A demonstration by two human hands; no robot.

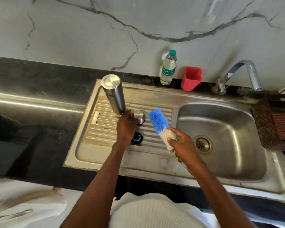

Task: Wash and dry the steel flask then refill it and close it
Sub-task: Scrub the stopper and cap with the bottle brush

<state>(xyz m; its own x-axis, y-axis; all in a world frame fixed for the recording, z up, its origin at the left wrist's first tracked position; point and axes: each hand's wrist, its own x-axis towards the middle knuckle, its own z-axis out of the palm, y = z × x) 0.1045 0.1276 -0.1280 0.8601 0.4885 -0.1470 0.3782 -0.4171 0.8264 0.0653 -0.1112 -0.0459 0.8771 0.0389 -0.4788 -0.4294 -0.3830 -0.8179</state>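
Observation:
The steel flask [113, 94] stands upside down on the ribbed drainboard [105, 129] of the sink, its flat base facing up. Just right of it sits a small steel cap [139, 116], and my left hand [126, 127] grips it from the near side. A dark round stopper [137, 137] lies on the drainboard right of my left wrist. My right hand [182, 145] holds a blue and white bottle brush [161, 125] by its white end, bristles pointing away over the drainboard.
The sink basin [220, 137] with its drain lies to the right, the tap [240, 74] behind it. A plastic water bottle [168, 68] and a red holder [191, 79] stand at the wall. A brown basket [270, 122] with cloth sits far right. Dark counter [39, 83] extends left.

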